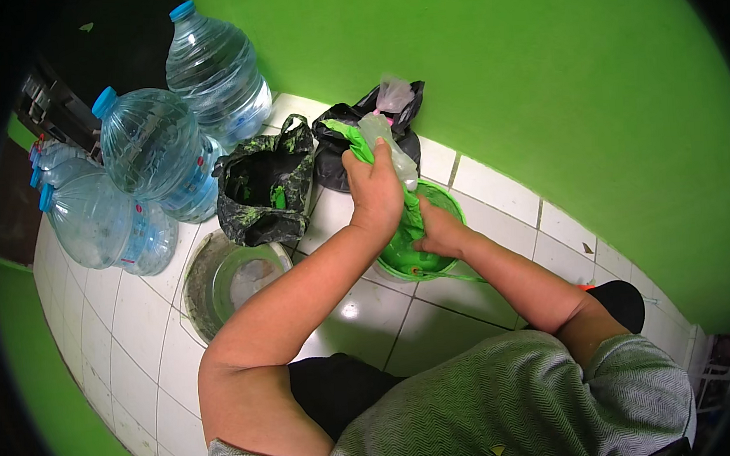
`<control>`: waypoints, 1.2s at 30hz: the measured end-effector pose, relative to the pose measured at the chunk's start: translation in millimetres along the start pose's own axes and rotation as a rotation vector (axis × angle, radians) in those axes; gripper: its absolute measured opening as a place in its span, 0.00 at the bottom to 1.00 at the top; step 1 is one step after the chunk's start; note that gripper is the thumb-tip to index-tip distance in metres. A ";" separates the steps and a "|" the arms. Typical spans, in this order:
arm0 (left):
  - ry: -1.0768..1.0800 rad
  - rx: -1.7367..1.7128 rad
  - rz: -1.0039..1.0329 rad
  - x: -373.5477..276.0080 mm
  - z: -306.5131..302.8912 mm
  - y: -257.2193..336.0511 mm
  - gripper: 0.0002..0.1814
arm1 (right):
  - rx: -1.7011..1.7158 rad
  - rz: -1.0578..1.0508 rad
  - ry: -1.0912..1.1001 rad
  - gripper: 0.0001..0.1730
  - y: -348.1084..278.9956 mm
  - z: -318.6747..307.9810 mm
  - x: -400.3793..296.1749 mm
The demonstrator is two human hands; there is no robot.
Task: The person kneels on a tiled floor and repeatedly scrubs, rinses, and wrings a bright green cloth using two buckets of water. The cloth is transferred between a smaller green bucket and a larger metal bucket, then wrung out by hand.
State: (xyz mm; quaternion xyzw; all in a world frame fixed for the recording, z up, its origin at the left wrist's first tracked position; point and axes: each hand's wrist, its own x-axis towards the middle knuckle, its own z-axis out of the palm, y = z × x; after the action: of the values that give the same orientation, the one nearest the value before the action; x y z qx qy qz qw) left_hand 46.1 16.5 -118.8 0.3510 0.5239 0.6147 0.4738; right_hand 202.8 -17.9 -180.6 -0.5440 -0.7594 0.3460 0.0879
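Observation:
My left hand (375,187) grips the upper part of a thin plastic bag (411,216) smeared with bright green paint. Its clear, crumpled top sticks out above my thumb. Lower down, my right hand (442,227) is closed around the green, wet-looking part of the same bag. Both hands are over a bucket (456,199) whose rim and inside are coated in green paint. A green-stained handle lies along the bucket's near side, running under my right wrist. The bag's lowest end is partly hidden by my fingers.
An open black plastic bag (233,185) with green smears stands left of the bucket. Behind are another black bag (333,161) and a green wall (487,85). A grimy tub (201,286) sits near my left forearm. Large water bottles (150,140) line the tiled floor (136,345).

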 end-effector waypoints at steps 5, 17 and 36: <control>0.002 -0.013 -0.051 -2.8 5.4 1.7 0.27 | 0.082 -0.047 -0.049 0.29 12.9 -0.6 4.6; 0.001 -0.079 -0.062 7.9 -6.2 -9.5 0.24 | -0.165 -0.003 -0.085 0.19 4.6 4.1 8.8; 0.007 0.129 0.131 1.4 -9.8 2.9 0.20 | 0.458 -0.056 0.113 0.26 -15.3 20.4 30.2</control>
State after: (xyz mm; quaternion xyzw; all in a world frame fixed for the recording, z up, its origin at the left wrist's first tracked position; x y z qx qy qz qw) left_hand 35.9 14.9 -118.0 0.4121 0.5401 0.6106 0.4070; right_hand 168.8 -2.5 -193.6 -0.5072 -0.6695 0.4757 0.2611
